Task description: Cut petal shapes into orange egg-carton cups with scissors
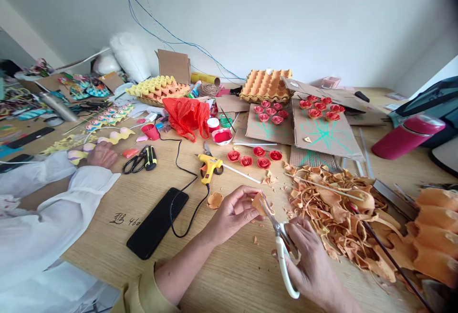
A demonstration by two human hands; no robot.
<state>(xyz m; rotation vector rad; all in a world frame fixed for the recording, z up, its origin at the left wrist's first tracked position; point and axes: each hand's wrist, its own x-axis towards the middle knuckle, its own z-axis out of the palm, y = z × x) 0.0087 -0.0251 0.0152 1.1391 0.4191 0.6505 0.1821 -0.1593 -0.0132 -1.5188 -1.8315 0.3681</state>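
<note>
Between the fingers of my left hand [238,212] is a small orange piece of egg carton [258,204]. My right hand [309,255] grips white-handled scissors [282,260], whose blades meet that piece. A cut orange carton cup with petal shapes [215,201] lies on the table left of my left hand. Beyond my hands sit several red-painted paper roses [264,162]. A yellow hot glue gun [210,166] with a glue stick in it rests over another pair of scissors. To the right spreads a heap of orange carton scraps [322,198].
A black phone [157,222] lies at left, by the glue gun's cord. Cardboard sheets [322,134] bear more red roses. A red paint tub [222,136], a red bag [186,115] and a pink bottle [408,136] stand around. A co-worker's hand [102,155] reaches in from the left.
</note>
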